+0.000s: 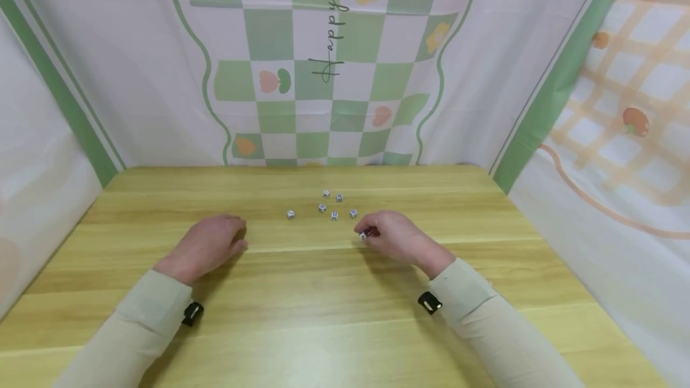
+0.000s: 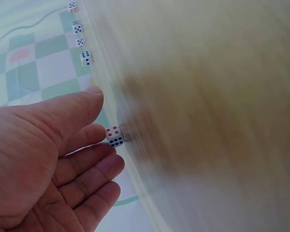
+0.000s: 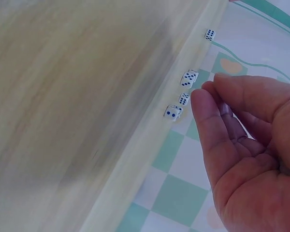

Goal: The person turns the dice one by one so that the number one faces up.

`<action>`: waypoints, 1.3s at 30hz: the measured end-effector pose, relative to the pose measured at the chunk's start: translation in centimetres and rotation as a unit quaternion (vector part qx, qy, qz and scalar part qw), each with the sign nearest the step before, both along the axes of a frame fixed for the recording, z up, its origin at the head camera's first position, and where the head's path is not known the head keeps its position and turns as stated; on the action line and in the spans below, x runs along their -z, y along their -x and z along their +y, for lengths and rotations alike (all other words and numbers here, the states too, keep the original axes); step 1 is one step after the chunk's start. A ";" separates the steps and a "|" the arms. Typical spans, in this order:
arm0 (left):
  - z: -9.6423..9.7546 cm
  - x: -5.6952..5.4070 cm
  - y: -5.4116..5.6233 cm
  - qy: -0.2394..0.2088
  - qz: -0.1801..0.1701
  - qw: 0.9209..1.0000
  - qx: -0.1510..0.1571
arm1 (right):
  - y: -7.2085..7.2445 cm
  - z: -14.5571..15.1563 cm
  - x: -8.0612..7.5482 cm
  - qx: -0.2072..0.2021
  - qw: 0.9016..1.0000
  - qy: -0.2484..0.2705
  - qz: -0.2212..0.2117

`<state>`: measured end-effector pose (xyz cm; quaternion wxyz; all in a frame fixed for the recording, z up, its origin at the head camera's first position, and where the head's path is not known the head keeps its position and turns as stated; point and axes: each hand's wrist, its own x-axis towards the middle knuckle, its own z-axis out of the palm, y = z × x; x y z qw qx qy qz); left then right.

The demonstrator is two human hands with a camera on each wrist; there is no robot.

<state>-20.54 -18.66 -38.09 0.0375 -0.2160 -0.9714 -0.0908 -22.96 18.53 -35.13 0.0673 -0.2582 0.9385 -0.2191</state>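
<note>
My right hand (image 1: 396,235) pinches a small white die (image 1: 363,235) between thumb and fingertips, low over the wooden table. In the right wrist view that die is hidden behind the fingers (image 3: 208,121). Just beyond them lies another die (image 1: 353,213). My left hand (image 1: 207,244) hovers low at the left with relaxed, slightly bent fingers and nothing in them. The die nearest to it (image 1: 291,214) lies to its right; in the left wrist view a die with red and blue dots (image 2: 114,136) shows past its fingertips.
More dice lie loosely grouped mid-table: a far die (image 1: 326,194), one beside it (image 1: 339,197), one closer (image 1: 321,208) and a near one (image 1: 335,215). A patterned curtain (image 1: 312,118) hangs along the back edge of the wooden table (image 1: 291,316).
</note>
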 end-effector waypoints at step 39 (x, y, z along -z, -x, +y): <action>0.1 0.3 0.1 0.003 -0.006 1.000 0.000 | -0.1 1.1 0.6 -0.001 0.998 0.049 -0.038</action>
